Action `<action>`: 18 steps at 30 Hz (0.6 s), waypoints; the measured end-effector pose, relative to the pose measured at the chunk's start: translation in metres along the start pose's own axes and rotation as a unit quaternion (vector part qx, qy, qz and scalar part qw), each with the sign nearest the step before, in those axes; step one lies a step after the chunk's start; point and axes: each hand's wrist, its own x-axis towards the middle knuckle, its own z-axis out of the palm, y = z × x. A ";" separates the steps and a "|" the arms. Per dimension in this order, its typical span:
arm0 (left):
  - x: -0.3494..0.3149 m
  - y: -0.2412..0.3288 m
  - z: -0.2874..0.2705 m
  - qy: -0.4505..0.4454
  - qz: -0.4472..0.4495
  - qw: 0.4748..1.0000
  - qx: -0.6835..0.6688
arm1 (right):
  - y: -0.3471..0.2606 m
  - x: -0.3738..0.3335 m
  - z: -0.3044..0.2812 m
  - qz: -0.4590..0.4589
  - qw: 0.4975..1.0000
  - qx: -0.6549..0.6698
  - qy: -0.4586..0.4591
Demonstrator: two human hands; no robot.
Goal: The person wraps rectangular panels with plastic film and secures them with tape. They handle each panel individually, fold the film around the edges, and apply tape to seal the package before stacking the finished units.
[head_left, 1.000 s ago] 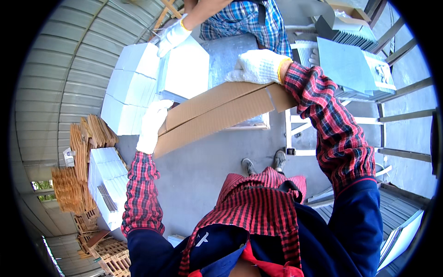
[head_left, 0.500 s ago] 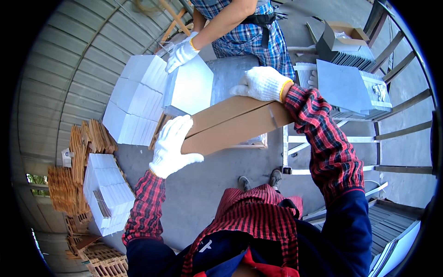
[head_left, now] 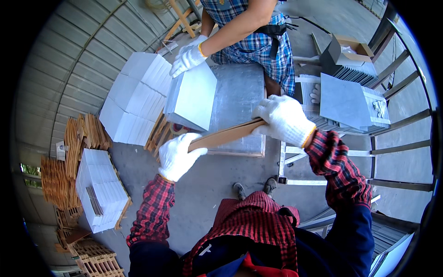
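Note:
Gripped between my two white-gloved hands is a folded piece of brown cardboard [head_left: 230, 136], now turned so that mostly a narrow side shows. My left hand [head_left: 179, 156] is closed on its left end, thumb on the near side. On the right end, my right hand [head_left: 285, 119] is closed too. Beneath it stands a metal-topped table [head_left: 239, 94]. A white flat-sided carton [head_left: 196, 94] leans or stands on the table's left part. Across the table a person in a blue checked apron rests a gloved hand [head_left: 189, 59] on the carton's top.
Left of the table rises a tall stack of white cartons [head_left: 136, 99] on a wooden pallet. Another white stack [head_left: 102, 189] and several wooden pallets [head_left: 57, 182] stand nearer. On the right are grey panels [head_left: 344, 99], an open cardboard box [head_left: 353, 48] and a metal rack [head_left: 397, 147].
The cardboard has tipped from showing its broad face to nearly edge-on. My right hand has come lower and nearer, my left slightly lower. The other person's hand still rests on the carton.

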 end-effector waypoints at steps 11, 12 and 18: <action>-0.003 -0.001 -0.004 0.049 0.014 0.999 0.009 | 0.006 -0.007 -0.003 -0.011 0.972 0.185 0.141; -0.010 -0.002 -0.009 0.055 -0.008 0.998 -0.005 | 0.007 -0.016 -0.009 0.063 0.909 0.378 0.165; -0.025 0.015 -0.033 0.093 -0.064 0.974 -0.197 | 0.023 -0.066 -0.028 0.227 0.835 0.498 0.054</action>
